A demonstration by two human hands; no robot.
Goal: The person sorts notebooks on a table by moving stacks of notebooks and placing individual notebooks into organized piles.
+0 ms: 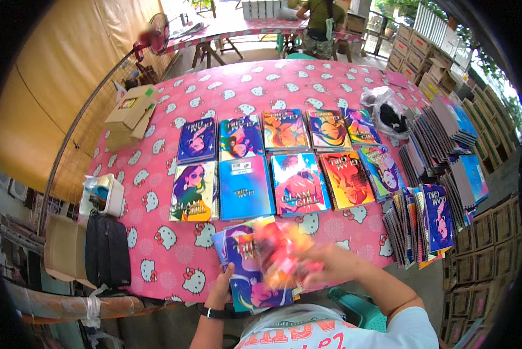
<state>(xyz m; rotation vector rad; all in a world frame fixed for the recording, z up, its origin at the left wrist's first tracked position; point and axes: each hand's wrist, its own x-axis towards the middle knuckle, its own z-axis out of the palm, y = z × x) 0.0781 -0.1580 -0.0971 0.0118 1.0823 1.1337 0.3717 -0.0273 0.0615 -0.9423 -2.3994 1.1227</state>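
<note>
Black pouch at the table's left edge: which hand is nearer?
Left. The left hand grips the purple notebook's lower left edge, across bare tablecloth from the black pouch. The right hand is farther right, past the notebooks.

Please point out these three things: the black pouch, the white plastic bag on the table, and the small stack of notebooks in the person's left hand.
black pouch (pixel 107 250), head view, middle of its flat face
white plastic bag (pixel 379 98), head view, its crumpled upper side
stack of notebooks (pixel 243 259), head view, purple top cover
</note>
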